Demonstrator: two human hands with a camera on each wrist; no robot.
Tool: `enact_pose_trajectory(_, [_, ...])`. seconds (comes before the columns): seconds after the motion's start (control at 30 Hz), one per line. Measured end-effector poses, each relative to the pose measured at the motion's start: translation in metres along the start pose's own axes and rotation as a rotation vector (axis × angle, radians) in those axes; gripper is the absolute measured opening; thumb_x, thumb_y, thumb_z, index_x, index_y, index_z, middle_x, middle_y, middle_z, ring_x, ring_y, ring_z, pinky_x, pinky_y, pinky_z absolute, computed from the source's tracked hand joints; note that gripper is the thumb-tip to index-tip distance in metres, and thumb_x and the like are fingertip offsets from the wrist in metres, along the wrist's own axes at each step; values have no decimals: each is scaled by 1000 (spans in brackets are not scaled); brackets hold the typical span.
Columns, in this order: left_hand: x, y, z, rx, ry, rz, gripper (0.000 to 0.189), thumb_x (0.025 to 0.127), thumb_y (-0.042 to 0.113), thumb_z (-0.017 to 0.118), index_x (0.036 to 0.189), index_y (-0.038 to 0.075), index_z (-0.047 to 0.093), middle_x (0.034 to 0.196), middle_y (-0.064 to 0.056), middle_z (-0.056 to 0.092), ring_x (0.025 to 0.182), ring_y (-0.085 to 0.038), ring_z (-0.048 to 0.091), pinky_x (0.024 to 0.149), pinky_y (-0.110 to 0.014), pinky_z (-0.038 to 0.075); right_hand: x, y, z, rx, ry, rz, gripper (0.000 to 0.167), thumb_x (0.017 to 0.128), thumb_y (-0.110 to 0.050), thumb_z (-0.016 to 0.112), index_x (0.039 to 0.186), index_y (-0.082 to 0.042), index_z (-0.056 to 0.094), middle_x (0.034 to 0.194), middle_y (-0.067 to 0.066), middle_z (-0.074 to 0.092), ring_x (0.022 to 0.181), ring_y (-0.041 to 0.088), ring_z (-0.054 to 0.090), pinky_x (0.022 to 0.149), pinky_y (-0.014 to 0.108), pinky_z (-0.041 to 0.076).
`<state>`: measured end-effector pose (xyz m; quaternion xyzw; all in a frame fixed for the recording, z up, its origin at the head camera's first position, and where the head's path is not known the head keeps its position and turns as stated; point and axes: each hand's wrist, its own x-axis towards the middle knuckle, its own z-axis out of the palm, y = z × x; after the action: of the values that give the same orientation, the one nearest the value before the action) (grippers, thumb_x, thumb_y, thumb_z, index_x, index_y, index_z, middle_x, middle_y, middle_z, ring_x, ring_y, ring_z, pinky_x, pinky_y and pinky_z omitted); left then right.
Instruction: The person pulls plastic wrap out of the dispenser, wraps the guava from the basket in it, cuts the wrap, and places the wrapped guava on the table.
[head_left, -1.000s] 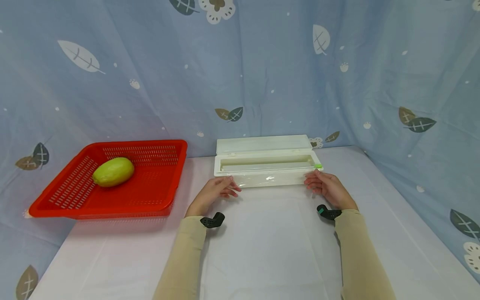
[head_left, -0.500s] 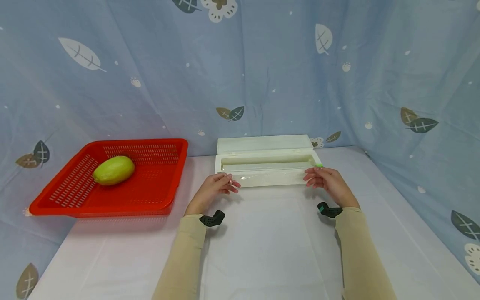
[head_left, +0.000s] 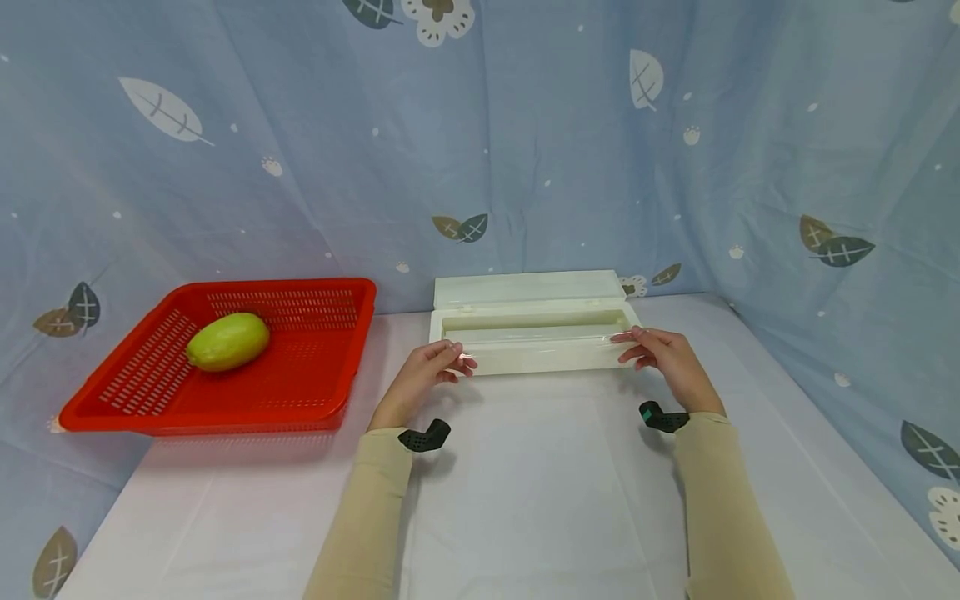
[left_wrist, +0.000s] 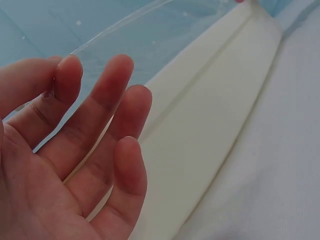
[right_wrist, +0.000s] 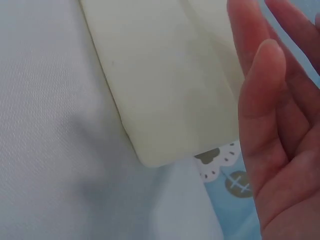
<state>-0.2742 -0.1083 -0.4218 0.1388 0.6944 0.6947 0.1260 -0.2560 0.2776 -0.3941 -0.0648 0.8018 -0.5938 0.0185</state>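
Clear plastic film (left_wrist: 135,30) is pinched by left hand (head_left: 420,381) and right hand (head_left: 672,360) along the front of an open white rectangular box (head_left: 528,311).
Thumbs and forefingers are closed together; leftward, a yellow-green oval fruit (head_left: 228,342) is contained in a red perforated plastic basket (head_left: 315,367).

left hand (head_left: 423,377) pinching | right hand (head_left: 670,361) pinching | both arms (head_left: 365,512) extended forward, well apart

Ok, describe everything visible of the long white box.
The white box looks like smooth plastic: long, narrow, with a rectangular opening on top. Its lid is open behind it. It sits on the white tabletop before the blue curtain. Clear film, pinched by the left hand and right hand, spans its front edge; contact between film and box is unclear.
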Motion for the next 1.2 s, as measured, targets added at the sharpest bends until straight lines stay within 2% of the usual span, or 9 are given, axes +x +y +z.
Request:
enact_pose_trajectory(0.2, [-1,2,1,-8,11,2,31,90,33,52,96,4,60,98,-13,63,92,-27,57,86,-49,40,5,8,-5,-56,10,30,41,89,-46,46,113,-18,63,96,13,66,94,20,60,76,39,47])
enact_pose_trajectory(0.3, [-2,3,1,2,11,12,35,89,37,52,98,5,60,99,-14,63,93,-27,57,86,-48,41,6,7,-7,-104,20,28,44,87,-48,47,115,-18,62,92,11,67,95,18,60,74,40,48])
enact_pose_trajectory(0.5, [-2,4,3,1,18,25,33,89,35,52,97,4,60,99,-13,63,92,-27,58,86,-51,39,2,-1,-9,-169,22,42,51,87,-48,48,118,-10,59,95,13,66,98,22,58,74,42,48])
enact_pose_trajectory(0.63, [-3,7,5,-7,18,30,31,90,34,52,97,5,61,98,-12,62,92,-26,58,86,-50,39,1,-4,-10,-168,37,63,50,86,-50,49,117,-12,60,96,12,66,100,19,57,75,42,48])
enact_pose_trajectory(0.73, [-7,15,7,-7,13,43,31,91,33,51,98,4,61,99,-13,62,92,-27,58,86,-49,40,2,-6,-10,-197,59,65,49,86,-51,47,115,-14,61,96,11,66,100,18,57,75,44,47])
enact_pose_trajectory(0.87, [-13,29,11,-15,0,52,32,92,29,49,99,0,60,101,-16,60,93,-28,56,88,-49,38,2,-9,-11,-290,89,67,48,88,-51,44,115,-15,62,94,8,67,101,19,56,69,43,48])
enact_pose_trajectory(0.97, [-14,36,12,-31,1,55,31,93,25,49,99,-3,60,102,-18,59,93,-28,56,90,-52,35,1,-12,-11,-363,79,74,50,89,-52,42,118,-16,60,91,7,68,103,20,54,62,38,48])
enact_pose_trajectory(1.2, [-17,36,10,-20,22,50,33,93,27,48,100,-4,60,103,-18,59,94,-27,55,88,-50,37,1,-18,-8,-388,103,103,51,87,-54,43,116,-16,61,87,6,68,106,21,53,55,33,45])
